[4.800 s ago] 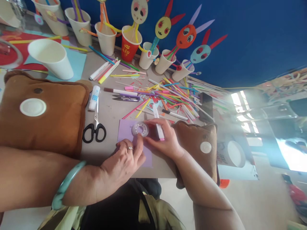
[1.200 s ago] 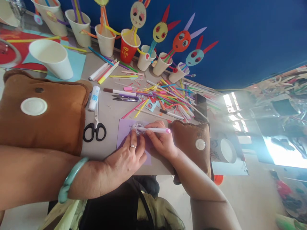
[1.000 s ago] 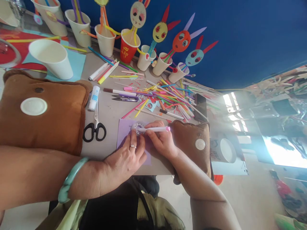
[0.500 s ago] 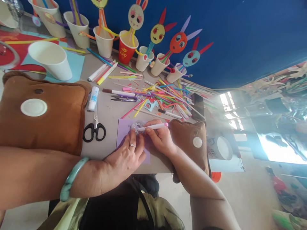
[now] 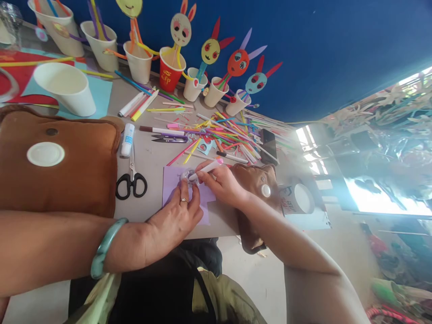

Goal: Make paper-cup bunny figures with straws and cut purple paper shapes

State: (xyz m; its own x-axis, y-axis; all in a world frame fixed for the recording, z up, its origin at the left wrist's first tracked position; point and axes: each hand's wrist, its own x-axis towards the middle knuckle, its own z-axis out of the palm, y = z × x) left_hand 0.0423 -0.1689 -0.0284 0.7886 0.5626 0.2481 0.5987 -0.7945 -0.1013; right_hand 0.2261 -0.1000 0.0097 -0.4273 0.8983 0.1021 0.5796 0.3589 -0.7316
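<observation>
A sheet of purple paper (image 5: pixel 171 186) lies on the table in front of me. On it rests a small clear ring (image 5: pixel 184 176) with a dotted rim, partly hidden by fingers. My left hand (image 5: pixel 177 213), wearing a ring and a green bangle, holds the clear ring down with its fingertips. In a pen grip, my right hand (image 5: pixel 224 184) is closed on a white marker (image 5: pixel 211 166) with a pink end. The marker slants, its tip at the middle of the ring. Left of the paper are black-handled scissors (image 5: pixel 131 185) and a glue stick (image 5: pixel 127 140).
Brown cushions lie on the left (image 5: pixel 77 166) and right (image 5: pixel 249 175). Behind the paper are purple thread snips (image 5: pixel 170 138) and a heap of coloured sticks (image 5: pixel 232 130). Paper cups with face figures, including a red cup (image 5: pixel 171 69), line the blue wall (image 5: pixel 297 54).
The marker now slants more steeply, its pink end raised, and my right hand has shifted slightly. My left hand stays on the ring. The whole view has shifted a little.
</observation>
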